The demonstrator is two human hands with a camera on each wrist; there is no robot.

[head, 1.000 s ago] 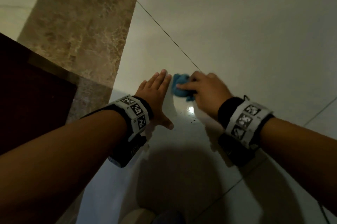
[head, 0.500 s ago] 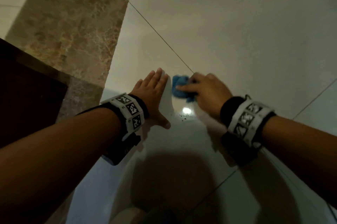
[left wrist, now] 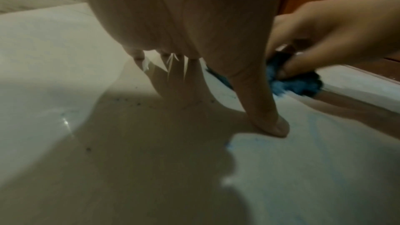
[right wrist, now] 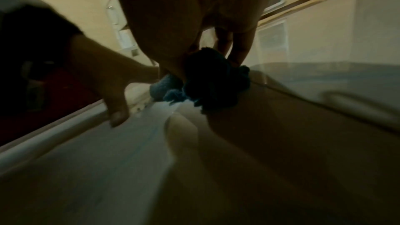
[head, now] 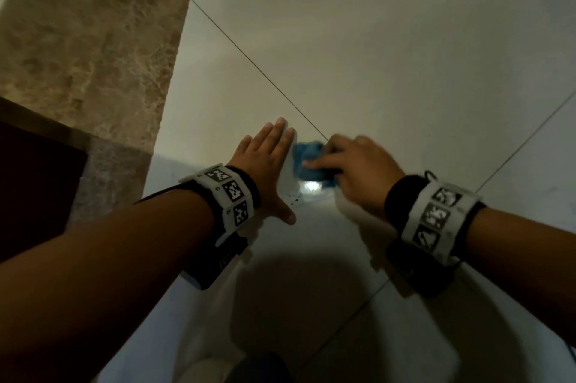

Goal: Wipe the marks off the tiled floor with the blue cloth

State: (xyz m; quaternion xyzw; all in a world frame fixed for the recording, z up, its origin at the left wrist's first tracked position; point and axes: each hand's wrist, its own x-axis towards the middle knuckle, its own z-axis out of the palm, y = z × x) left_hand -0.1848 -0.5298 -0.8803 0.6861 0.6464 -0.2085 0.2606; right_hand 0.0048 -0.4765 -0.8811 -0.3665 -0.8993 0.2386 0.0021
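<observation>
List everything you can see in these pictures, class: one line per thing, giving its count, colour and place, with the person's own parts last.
blue cloth: one, blue, bunched on the floor under the right hand.
dark specks: several, dark, on the tile by the left thumb.
tiled floor: one, pale grey-white with thin dark joints, filling most of the head view.
marble strip: one, mottled brown, upper left.
dark panel: one, dark reddish brown, far left.
wrist bands: two, white with black markers, one on each wrist.
left hand: one, flat on the floor, fingers straight.
right hand: one, gripping the cloth.
</observation>
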